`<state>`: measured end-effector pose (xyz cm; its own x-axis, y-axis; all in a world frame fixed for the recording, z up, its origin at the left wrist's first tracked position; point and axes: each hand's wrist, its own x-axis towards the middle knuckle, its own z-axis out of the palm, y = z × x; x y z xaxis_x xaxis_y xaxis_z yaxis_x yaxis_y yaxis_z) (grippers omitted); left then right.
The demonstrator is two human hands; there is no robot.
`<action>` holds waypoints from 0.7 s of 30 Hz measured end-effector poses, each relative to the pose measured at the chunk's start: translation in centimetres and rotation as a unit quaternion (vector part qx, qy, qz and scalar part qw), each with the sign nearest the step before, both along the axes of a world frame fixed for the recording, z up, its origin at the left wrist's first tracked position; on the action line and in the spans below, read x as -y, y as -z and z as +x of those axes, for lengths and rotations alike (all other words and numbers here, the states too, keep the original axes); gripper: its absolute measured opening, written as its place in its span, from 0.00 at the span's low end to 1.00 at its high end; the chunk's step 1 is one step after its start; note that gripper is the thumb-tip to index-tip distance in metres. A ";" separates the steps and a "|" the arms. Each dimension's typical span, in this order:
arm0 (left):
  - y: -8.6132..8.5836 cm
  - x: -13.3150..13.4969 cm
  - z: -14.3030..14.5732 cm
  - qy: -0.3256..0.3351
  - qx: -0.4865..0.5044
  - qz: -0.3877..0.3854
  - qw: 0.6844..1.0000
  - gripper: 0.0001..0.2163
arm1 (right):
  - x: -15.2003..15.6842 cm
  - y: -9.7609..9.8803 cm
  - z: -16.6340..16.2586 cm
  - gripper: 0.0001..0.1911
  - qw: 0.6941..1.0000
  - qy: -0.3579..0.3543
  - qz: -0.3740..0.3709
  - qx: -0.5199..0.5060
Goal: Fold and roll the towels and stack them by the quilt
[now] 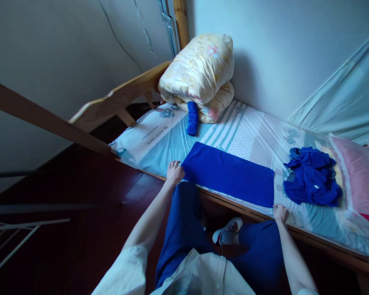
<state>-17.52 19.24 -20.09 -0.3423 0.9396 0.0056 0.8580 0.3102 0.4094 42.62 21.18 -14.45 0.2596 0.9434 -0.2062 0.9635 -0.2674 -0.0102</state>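
A blue cloth (229, 174) lies folded flat into a long rectangle on the bed (160, 135), along its near edge. My left hand (174, 172) grips the cloth's left end, fingers curled on the corner. My right hand (280, 213) pinches the lower right corner. A small rolled blue piece (192, 118) rests further back against a folded quilt (199, 76). A crumpled heap of blue clothes (312, 176) lies to the right of the flat cloth.
The bed's wooden rail (326, 246) runs in front of my legs. A pink pillow (361, 176) sits at the right end. A wooden railing (43, 119) crosses the left. A white wire rack (15, 241) stands low on the dark floor.
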 end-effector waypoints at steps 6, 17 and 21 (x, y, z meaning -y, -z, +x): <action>0.7 -4.0 9.9 0.024 0.073 0.043 0.996 0.22 | -0.2 0.5 -7.9 0.17 0.996 -0.011 0.050 -0.071; 6.7 -2.8 15.9 0.002 0.115 0.055 0.992 0.28 | -3.4 6.9 -27.3 0.25 0.938 -0.168 0.038 -0.300; 7.4 -2.8 15.6 -0.002 0.108 0.045 0.993 0.29 | -4.1 8.5 -32.2 0.27 0.933 -0.229 -0.002 -0.279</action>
